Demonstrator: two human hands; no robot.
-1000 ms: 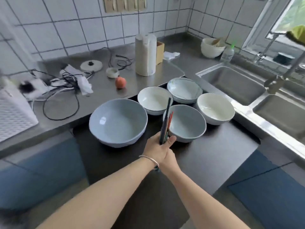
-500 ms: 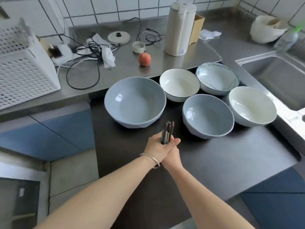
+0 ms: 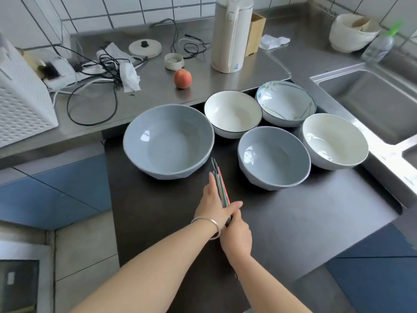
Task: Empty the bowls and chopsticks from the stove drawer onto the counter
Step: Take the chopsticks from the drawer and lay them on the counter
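Several bowls sit on the pulled-out dark drawer top (image 3: 293,222): a big blue bowl (image 3: 168,141), a smaller blue bowl (image 3: 274,158), a white black-rimmed bowl (image 3: 232,114), a patterned bowl (image 3: 285,102) and a white bowl (image 3: 334,141). A bundle of coloured chopsticks (image 3: 220,184) points up and away, its tips beside the big blue bowl's rim. My left hand (image 3: 214,204) lies along the bundle with its thumb wrapped over it. My right hand (image 3: 237,236) grips the bundle's lower end.
The steel counter (image 3: 158,96) behind holds a peach (image 3: 182,78), tangled cables (image 3: 99,71), a white thermos jug (image 3: 230,35), a tape roll (image 3: 173,61) and a perforated white basket (image 3: 20,105). A sink (image 3: 372,98) lies at right.
The camera has tilted down and left. The chopstick bundle, held nearly upright before, now leans flatter toward the big blue bowl, and my left hand has stretched out along it.
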